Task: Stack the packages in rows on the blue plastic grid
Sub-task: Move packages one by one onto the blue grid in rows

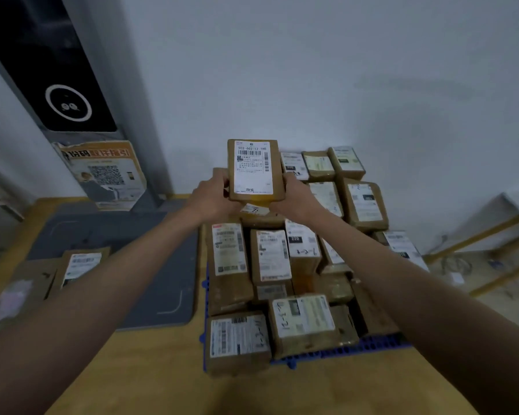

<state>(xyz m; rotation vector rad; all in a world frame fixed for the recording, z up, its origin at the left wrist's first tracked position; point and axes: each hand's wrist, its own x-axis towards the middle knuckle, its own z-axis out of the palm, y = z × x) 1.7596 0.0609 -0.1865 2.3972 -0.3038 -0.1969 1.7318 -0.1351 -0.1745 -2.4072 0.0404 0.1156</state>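
Both arms are stretched out over the pile, and between them the person holds up a brown box (pixel 254 172), label facing back toward the camera, its long side running away toward twelve o'clock. The left hand (pixel 213 196) has its fingers wrapped round the box's near left edge, the right hand (pixel 294 195) clasps the near right edge the same way, so the grip sits low on the box and the far end hangs free above the stack. Below it the blue plastic grid (pixel 372 345) is almost buried: taped parcels lie in rough rows from six o'clock back to the wall, with only the near right edge of the grid and a sliver on the left showing. A loose parcel (pixel 81 266) waits off at nine o'clock, lying partly on the grey mat (pixel 111 235). To my eye the step is setting this box on the back of the pile, and the thing to get right is keeping it level as it goes down. I would lower the far end first onto the parcel with the small white tag (pixel 254 209) just under the hands, line its long edge with the neighbours at one o'clock, then slide the fingers out sideways, not tip it. The top layer looks uneven, so a box set half across a gap could rock or slip toward the wall.
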